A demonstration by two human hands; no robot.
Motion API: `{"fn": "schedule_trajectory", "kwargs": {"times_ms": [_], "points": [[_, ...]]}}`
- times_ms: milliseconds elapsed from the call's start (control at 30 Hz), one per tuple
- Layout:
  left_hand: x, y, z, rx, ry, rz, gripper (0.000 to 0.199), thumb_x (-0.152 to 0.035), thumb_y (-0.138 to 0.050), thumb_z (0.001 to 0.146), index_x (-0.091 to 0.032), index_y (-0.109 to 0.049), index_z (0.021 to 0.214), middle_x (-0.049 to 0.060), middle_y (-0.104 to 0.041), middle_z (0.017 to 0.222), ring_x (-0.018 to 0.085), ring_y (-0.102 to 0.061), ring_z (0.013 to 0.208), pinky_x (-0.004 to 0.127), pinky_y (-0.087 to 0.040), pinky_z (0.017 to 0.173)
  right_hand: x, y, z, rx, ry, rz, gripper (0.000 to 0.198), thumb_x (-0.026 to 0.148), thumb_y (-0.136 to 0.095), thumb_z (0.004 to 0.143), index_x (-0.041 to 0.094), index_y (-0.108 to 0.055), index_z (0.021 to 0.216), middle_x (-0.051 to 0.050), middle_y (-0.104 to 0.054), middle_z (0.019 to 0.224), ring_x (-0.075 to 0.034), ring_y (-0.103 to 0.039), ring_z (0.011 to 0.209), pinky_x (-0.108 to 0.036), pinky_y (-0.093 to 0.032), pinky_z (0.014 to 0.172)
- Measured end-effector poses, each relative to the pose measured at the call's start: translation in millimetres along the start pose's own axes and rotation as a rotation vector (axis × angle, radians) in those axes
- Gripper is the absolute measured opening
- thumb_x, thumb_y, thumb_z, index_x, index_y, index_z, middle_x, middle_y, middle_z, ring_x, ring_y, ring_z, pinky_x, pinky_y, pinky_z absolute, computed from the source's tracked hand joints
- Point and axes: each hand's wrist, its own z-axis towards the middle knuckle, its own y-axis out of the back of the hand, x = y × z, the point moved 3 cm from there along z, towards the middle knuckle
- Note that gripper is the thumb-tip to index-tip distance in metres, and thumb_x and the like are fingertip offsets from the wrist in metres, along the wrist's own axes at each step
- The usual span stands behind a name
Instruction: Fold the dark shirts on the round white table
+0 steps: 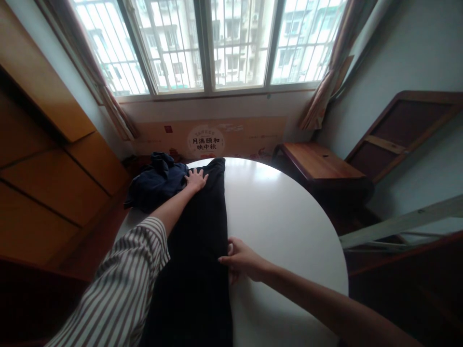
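Note:
A long black garment (202, 231), which looks like trousers folded lengthwise, lies over the round white table (282, 231). Its near end runs out of the bottom of the view. My left hand (197, 179) rests flat on its far part with the fingers spread. At the garment's right edge, my right hand (246, 260) pinches the cloth, thumb on top and fingertips partly hidden at the edge. A crumpled dark blue garment (155, 180) lies at the table's far left, right beside my left hand.
Beyond the table, a wooden bench-like table (321, 160) stands at the right, near a leaning framed panel (390, 130). Wooden cabinets (47, 188) line the left wall. A printed banner (246, 135) hangs below the barred window (238, 43). A pale wooden frame (405, 224) is at the right.

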Motion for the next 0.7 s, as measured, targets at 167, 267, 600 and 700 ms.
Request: {"fn": "schedule_trajectory", "kwargs": {"times_ms": [167,267,600,700], "points": [[6,-16,5,0.128,-0.035,0.029,0.062,-0.056,-0.034,0.095,-0.024,-0.043,0.148,0.015,-0.027,0.160,0.046,-0.017,0.146,0.070,-0.009,0.112,-13,10,-13,0.042,0.072,0.014,0.048,0.030,-0.070,0.075,0.019,-0.040,0.111,0.011,-0.059,0.059,-0.012,-0.058,0.037,-0.021,-0.047,0.035],[3,-16,12,0.092,-0.058,-0.003,0.058,-0.051,-0.042,0.094,-0.016,-0.053,0.140,0.021,-0.037,0.154,0.046,-0.022,0.145,0.071,-0.010,0.111,-18,18,-21,0.032,0.071,0.015,0.049,0.040,-0.070,0.075,0.020,-0.041,0.108,0.009,-0.061,0.062,-0.013,-0.061,0.040,-0.021,-0.047,0.036],[-46,-5,88,0.033,-0.089,-0.206,0.058,-0.042,-0.061,0.088,-0.005,-0.052,0.132,0.025,-0.055,0.137,0.033,-0.049,0.132,0.035,-0.040,0.106,-28,19,-18,0.003,0.054,0.048,0.047,0.039,-0.068,0.078,0.017,-0.046,0.113,0.002,-0.067,0.079,-0.014,-0.064,0.043,-0.022,-0.049,0.036],[-49,-13,102,0.109,-0.056,-0.273,0.056,-0.043,-0.073,0.079,-0.005,-0.060,0.119,0.022,-0.068,0.113,0.034,-0.064,0.109,0.034,-0.051,0.088,-29,20,-18,-0.030,0.054,0.053,0.042,0.035,-0.069,0.078,0.018,-0.049,0.111,0.001,-0.067,0.081,-0.012,-0.063,0.044,-0.021,-0.049,0.038]]}}
